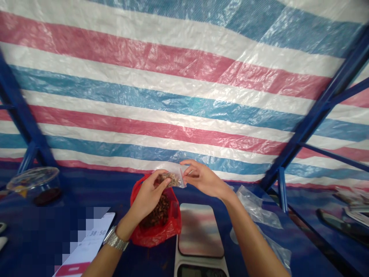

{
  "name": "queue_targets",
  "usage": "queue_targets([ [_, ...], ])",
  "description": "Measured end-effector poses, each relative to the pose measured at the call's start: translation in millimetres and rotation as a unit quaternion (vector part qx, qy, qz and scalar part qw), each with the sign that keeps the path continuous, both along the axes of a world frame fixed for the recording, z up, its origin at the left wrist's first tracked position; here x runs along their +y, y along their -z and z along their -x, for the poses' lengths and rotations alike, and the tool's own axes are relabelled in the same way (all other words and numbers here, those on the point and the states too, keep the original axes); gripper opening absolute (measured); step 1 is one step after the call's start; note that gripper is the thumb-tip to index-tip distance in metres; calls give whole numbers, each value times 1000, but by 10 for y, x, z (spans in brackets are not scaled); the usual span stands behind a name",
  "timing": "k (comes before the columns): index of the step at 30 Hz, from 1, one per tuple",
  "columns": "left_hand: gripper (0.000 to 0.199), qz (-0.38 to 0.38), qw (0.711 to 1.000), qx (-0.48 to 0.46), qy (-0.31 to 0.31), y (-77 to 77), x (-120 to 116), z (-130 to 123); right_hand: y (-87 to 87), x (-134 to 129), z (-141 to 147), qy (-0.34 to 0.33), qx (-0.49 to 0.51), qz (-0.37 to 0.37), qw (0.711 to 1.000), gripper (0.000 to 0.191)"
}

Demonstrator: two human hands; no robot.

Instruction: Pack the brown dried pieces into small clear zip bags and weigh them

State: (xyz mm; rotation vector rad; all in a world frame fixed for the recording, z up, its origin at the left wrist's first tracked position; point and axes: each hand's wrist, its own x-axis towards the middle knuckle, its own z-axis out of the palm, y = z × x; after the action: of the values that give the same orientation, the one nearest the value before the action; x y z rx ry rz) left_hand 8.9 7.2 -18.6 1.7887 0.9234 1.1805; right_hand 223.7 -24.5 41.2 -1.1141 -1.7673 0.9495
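A small clear zip bag [175, 177] with brownish dried pieces inside is held up over the table. My left hand [151, 192] is closed on its left side, thumb pressed on the front. At the bag's right edge, along the red zip line, the fingertips of my right hand [204, 179] are pinched together. Below my left hand, a red plastic bag [173, 225] stands open with dark brown dried pieces [160, 213] in it. Right of that lies a kitchen scale [200, 231] with a bare steel plate; its display is too dark to read.
Clear empty bags [256, 204] lie right of the scale. A phone [95, 238] rests at the lower left, and a clear round container [34, 184] stands at the far left. Blue metal posts [314, 111] and a striped tarp [173, 88] enclose the blue table.
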Motion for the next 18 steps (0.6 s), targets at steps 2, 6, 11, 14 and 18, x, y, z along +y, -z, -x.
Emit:
queue_targets([
  [2,32,-25,998,39,-32,20,18,19,28,42,-16,-2,10,5,1000,43],
  [6,45,-143,973,108,-142,10,-53,9,54,70,34,-1,50,38,998,55],
  [11,23,-142,982,85,-88,-115,-224,-76,82,41,141,-5,101,76,992,65],
  [14,35,-3,999,26,41,-179,-263,-113,108,49,161,-28,120,89,988,64],
  [18,41,88,987,-31,129,-209,-250,-107,104,64,145,-59,134,115,983,65],
])
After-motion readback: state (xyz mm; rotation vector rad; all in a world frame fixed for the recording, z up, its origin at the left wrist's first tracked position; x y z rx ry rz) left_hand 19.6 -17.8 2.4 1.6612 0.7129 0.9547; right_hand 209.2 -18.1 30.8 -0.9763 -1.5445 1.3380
